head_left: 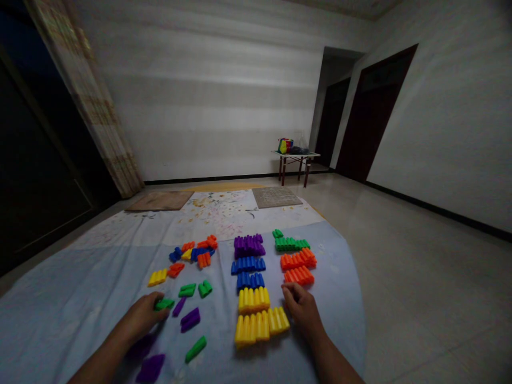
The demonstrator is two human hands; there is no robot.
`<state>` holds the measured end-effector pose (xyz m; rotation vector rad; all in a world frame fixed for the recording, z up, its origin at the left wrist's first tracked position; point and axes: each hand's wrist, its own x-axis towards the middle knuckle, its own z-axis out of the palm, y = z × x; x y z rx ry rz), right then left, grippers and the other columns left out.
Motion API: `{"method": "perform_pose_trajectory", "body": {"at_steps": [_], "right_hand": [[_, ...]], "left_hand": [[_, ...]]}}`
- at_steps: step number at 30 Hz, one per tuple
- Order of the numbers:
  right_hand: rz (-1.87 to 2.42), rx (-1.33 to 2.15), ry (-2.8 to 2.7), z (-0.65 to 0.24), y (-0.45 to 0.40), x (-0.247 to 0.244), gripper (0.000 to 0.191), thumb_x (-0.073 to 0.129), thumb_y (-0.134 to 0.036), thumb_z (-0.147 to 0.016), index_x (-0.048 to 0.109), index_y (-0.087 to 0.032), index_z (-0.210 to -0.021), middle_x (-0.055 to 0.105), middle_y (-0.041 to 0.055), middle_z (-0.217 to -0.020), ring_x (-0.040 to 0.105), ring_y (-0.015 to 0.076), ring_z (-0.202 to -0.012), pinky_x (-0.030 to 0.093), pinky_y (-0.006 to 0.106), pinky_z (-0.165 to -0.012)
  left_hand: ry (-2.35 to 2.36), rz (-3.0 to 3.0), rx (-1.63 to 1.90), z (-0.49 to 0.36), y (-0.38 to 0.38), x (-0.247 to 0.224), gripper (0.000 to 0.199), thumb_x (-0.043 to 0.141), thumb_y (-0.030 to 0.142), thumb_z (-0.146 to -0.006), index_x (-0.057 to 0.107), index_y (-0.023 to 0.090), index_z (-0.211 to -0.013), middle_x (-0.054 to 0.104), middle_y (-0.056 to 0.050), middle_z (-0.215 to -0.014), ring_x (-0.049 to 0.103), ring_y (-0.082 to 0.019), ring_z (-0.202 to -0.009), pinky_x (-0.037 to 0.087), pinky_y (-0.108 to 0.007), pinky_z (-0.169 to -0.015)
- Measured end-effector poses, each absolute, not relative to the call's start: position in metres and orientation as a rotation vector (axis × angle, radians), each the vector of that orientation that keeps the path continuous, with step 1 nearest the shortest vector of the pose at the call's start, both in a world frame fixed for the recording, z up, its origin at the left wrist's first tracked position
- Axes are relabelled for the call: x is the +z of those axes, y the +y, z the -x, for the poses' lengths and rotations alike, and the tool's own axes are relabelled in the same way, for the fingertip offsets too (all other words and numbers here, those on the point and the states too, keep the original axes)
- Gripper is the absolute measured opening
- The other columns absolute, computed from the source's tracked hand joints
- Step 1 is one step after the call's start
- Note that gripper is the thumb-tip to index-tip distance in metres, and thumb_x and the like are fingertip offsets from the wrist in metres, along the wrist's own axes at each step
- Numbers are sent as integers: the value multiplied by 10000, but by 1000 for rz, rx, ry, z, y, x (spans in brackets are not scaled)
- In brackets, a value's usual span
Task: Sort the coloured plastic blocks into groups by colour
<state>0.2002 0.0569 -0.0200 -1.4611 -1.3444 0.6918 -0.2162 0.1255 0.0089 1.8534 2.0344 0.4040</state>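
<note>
One green block [164,304], long axis toward the covered table's [340,320] right edge, sits pinched in the left hand [143,314]; the right hand [302,308], nearer that edge, is curled, contents unclear.

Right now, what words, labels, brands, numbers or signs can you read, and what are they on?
No readable text anywhere in view.
Green block at the left hand: no lettering shows.
Yellow blocks: no lettering shows.
Grey mat: its markings are too blurred to read.
Colourful object on the far table: too small to tell.
</note>
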Motion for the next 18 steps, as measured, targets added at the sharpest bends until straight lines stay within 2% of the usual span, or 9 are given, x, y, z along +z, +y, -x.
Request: {"method": "perform_pose_trajectory", "body": {"at_steps": [6,8,10,13,18], "right_hand": [[1481,687,-1396,-195,56,-15,324,456,-405,-826,658,-153,-840,665,51,-710,585,172,-633,422,239,-590],[1477,694,-1391,-193,56,-13,307,455,-387,-829,658,-158,-833,666,49,-714,592,172,-644,420,234,-595],[1466,700,-1377,-191,55,-11,293,452,-371,-833,658,-162,-827,668,47,-723,602,171,-659,421,227,-601],[1451,694,-1366,-189,56,-11,285,445,-359,-841,657,-170,-821,673,46,-735,609,168,-670,421,216,-607],[1493,593,-1399,-187,63,-27,299,449,-381,-835,666,-180,-788,630,25,-603,573,149,-554,383,206,-520]], "left_hand": [[1889,-1993,743,169,154,47,550,591,414,-617,569,156,-1102,632,-98,-1082,587,-243,-985,458,-345,-868],[1827,-2082,732,131,170,66,553,585,407,-641,562,141,-1126,602,-106,-1133,577,-234,-1004,455,-333,-873],[1716,-2214,666,87,188,80,495,557,372,-687,576,133,-1120,612,-97,-1097,576,-214,-1009,439,-305,-892],[1699,-2318,548,22,221,89,469,566,280,-697,565,113,-1136,599,-107,-1115,575,-195,-1008,447,-268,-854],[1636,-2444,451,-59,267,84,385,612,224,-667,619,172,-1049,610,-93,-1085,546,-223,-1040,416,-304,-881]]}}
